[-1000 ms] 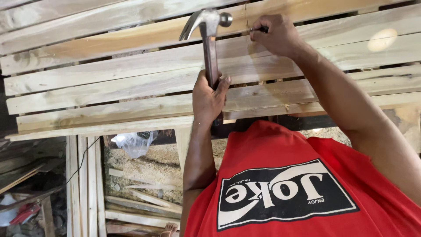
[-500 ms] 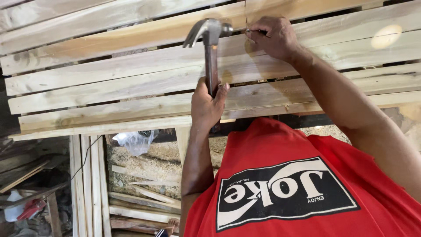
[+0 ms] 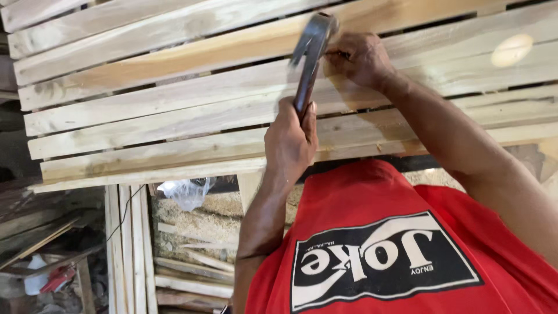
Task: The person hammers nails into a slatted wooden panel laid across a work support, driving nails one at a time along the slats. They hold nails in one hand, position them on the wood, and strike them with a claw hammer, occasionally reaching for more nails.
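My left hand (image 3: 290, 142) grips the dark handle of a claw hammer (image 3: 306, 81). Its metal head, blurred with motion, is up against a pale wooden slat (image 3: 174, 58) of the slatted panel in front of me. My right hand (image 3: 360, 58) rests on the same slat just right of the hammer head. Its fingertips pinch a small nail (image 3: 335, 54) that is barely visible. The slats run across the whole upper view with narrow gaps between them.
My red shirt (image 3: 407, 232) fills the lower right. Under the panel lie sawdust, a crumpled clear plastic bag (image 3: 186, 192) and loose wood strips (image 3: 192, 267). Upright slats (image 3: 125, 250) stand at the lower left, beside clutter with a red object (image 3: 58, 278).
The hammer head has swung to the right, up to my right hand's fingertips, and my left hand has dropped slightly. My right hand has stayed in place on the slat.
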